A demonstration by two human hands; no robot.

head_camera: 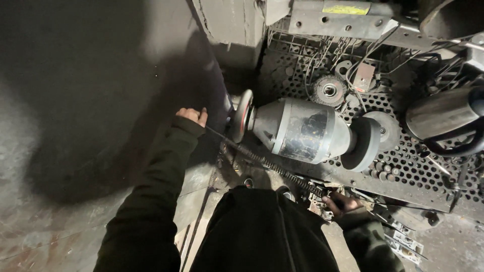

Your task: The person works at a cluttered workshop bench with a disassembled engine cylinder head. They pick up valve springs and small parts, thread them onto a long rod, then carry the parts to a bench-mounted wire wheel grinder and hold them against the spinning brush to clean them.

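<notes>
Both hands grip one long dark threaded steel rod (262, 162): right hand (339, 203) closed on its near end, left hand (192, 116) on the far tip. Between the grips, it lies against the grey bench grinder's wheel (242, 115), grinding seemingly underway.

We are looking through a single head-worn camera, so no second view is sharing the scene. It is pointing steeply down over the person's own chest and dark sleeves, and facing forward onto a bench grinder (307, 130) sitting on a perforated metal desk (418, 156). We are standing close: the grinder is filling the middle of the frame, while bare concrete floor (75, 100) is taking up the left half.
</notes>
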